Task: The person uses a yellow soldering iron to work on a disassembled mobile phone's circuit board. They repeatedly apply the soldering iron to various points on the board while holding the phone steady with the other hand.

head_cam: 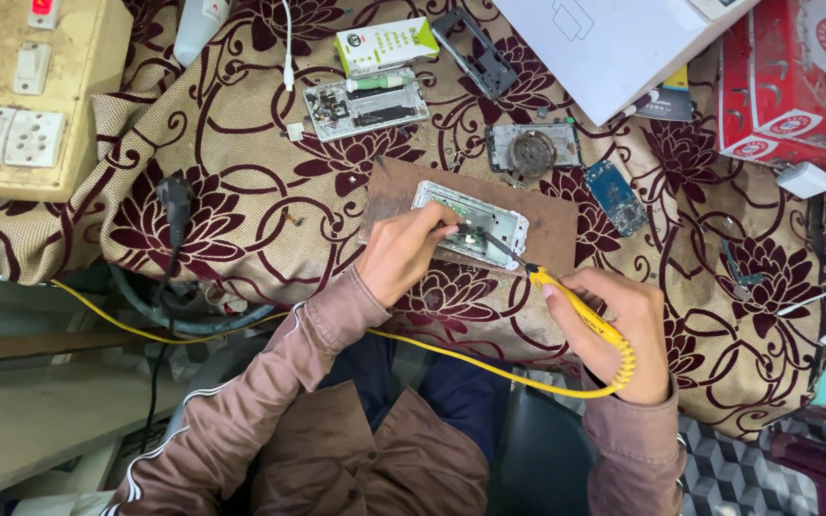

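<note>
At the right hand [623,330] we keep the fingers curled tight around the yellow handle of the soldering iron [580,315], thumb on top, with the tip [499,250] angled up and left onto the opened phone [470,223]. The yellow cord [518,377] leaves the rear of the handle and runs left under our forearms. At the left hand [399,250] we pinch the fingertips together over the board inside the phone; whether they grip a fine wire, solder or tweezers, we cannot tell, as the item is too small to make out. The phone lies face down, back removed, on a brown work board [547,215] in the middle of the patterned cloth [241,191].

We judge the step in hand to be soldering at a point on the phone's board. The next move calls for a steady iron tip, firm support from the left fingers, and care to keep the hot tip off neighbouring components.

Further out we see a second opened phone [365,105], a green and white box [384,44], a dark phone frame [475,53], a blue circuit board [614,196], a red carton [795,76] and a switch panel [21,96]
</note>
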